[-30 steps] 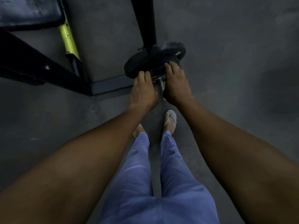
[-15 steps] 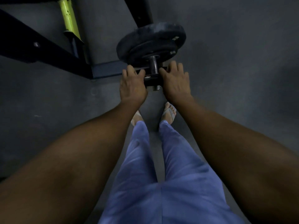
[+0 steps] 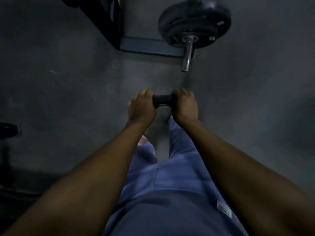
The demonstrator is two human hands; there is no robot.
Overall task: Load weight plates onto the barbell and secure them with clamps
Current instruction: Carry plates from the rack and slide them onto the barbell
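Note:
Two black weight plates [image 3: 196, 24] sit on the barbell at the top right, the smaller one in front. The bare steel sleeve [image 3: 187, 55] sticks out toward me with nothing on its end. Well below it, over the floor, I hold a dark clamp [image 3: 162, 100] between both hands. My left hand [image 3: 142, 108] grips its left end and my right hand [image 3: 185, 105] grips its right end. The clamp is off the bar and apart from the sleeve tip.
A dark rack frame with a blue base bar [image 3: 150, 47] runs along the floor left of the plates. Another dark plate or stand [image 3: 8, 130] lies at the left edge. My legs in blue trousers fill the lower middle. The floor is grey concrete.
Both hands pulled back from the plates toward me, taking the clamp off the sleeve end. The sleeve now stands bare and the view has shifted away from the bar.

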